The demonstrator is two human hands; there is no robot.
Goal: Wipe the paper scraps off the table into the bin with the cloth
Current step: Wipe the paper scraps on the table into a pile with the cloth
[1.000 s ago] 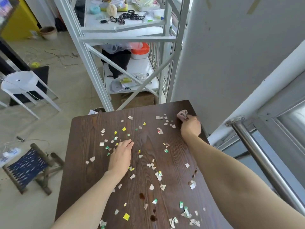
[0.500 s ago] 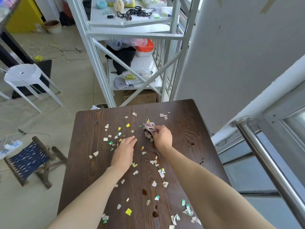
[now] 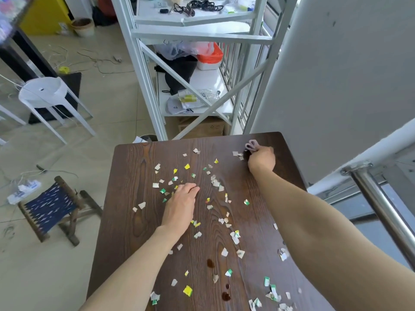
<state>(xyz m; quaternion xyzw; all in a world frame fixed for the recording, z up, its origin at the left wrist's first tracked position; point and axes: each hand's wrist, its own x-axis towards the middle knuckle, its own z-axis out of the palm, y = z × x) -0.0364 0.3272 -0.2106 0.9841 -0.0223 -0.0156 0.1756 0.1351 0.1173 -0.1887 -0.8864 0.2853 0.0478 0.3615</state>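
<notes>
— Table condition?
— Dark wood table, its top strewn with paper scraps in white, yellow and green, thickest through the middle and toward the near right edge. A few dark stains sit near the front.

— Right hand?
— Right hand at the far right corner, closed in a fist around a small bunched cloth, pinkish-grey, which sticks out past the knuckles and rests on the wood. A few scraps lie just beside it.

— Left hand?
— Left hand lies palm down at mid-table, fingers together and nearly flat, holding nothing — scraps lie all around it.

— The bin?
— Only a dark rim shows beyond the far left edge of the table, on the floor; the rest is hidden.
</notes>
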